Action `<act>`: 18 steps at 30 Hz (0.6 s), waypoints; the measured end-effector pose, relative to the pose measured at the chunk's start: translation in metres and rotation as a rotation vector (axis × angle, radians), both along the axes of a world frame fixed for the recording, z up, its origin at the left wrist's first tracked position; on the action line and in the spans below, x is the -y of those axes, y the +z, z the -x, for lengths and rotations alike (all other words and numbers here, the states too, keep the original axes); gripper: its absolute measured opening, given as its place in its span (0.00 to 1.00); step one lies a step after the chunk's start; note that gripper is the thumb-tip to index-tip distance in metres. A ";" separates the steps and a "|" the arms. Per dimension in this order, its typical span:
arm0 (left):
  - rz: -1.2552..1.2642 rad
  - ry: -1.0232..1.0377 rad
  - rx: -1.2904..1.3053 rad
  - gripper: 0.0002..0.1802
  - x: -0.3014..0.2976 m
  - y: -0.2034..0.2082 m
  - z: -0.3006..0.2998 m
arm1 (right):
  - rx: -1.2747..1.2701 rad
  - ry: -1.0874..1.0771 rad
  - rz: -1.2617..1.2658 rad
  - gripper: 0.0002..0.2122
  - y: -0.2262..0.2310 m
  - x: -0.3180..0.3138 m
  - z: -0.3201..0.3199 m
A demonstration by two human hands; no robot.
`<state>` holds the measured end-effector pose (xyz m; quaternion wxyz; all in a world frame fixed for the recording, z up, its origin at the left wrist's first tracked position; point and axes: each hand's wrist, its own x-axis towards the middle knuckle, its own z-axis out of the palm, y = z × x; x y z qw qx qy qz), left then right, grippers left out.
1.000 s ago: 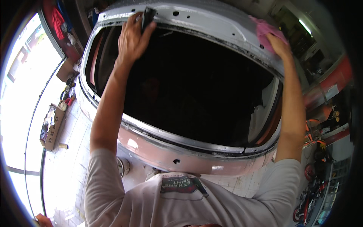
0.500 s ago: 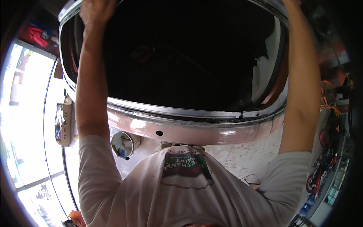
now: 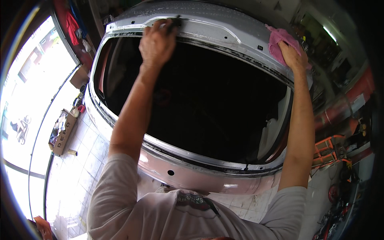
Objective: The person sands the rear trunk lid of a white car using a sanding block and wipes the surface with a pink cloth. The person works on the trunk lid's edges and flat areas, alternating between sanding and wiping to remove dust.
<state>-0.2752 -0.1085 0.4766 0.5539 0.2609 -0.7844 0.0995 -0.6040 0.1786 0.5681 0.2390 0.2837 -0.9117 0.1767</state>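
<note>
My left hand reaches up to the far metal panel of a car body, above a dark window opening. Its fingers curl round a small dark block that rests on the grey surface; what kind of block it is stays unclear. Off to the right, my right hand grips a bunched pink cloth against the same panel near its corner. The panel looks wet, with droplets on its far part. Closer to me runs the pale pink lower body, which has a round hole.
A cardboard box of odds and ends stands on the tiled floor at left, by a bright doorway. To the right are an orange metal frame and a red bar. Red cloth hangs at the far left.
The view has tilted up and turned, bringing the far panel and both hands fully into sight. The block and the pink cloth now show; both hands were cut off at the upper edge before.
</note>
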 end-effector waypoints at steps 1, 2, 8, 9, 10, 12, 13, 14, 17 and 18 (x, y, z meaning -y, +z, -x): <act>-0.081 -0.056 0.000 0.19 -0.027 0.006 0.012 | -0.009 -0.002 0.000 0.39 -0.001 0.003 0.001; -0.163 -0.106 0.003 0.19 -0.056 0.009 0.024 | -0.014 0.008 0.008 0.39 -0.003 0.005 -0.001; 0.161 -0.308 0.184 0.22 -0.105 -0.004 0.038 | -0.056 0.093 0.048 0.38 -0.005 -0.010 0.000; 0.109 -0.278 0.199 0.22 -0.086 -0.005 0.023 | -0.059 0.083 0.049 0.38 -0.004 -0.015 -0.003; 0.107 -0.222 0.173 0.21 -0.055 -0.011 0.005 | -0.057 0.080 0.053 0.38 -0.005 -0.015 -0.006; -0.012 -0.084 0.134 0.18 0.006 -0.014 -0.036 | -0.042 -0.013 0.053 0.38 -0.004 -0.007 -0.011; -0.077 -0.018 0.052 0.17 0.014 -0.006 -0.050 | -0.037 -0.056 0.043 0.38 -0.003 -0.002 -0.014; -0.106 -0.064 0.036 0.17 0.009 -0.006 -0.043 | -0.039 -0.039 0.049 0.38 -0.003 -0.003 -0.013; -0.160 -0.228 0.050 0.18 -0.061 -0.009 -0.001 | -0.026 0.016 0.049 0.38 -0.004 -0.001 -0.012; -0.149 -0.315 0.093 0.19 -0.085 -0.008 0.009 | -0.014 0.023 0.043 0.38 0.000 -0.001 -0.018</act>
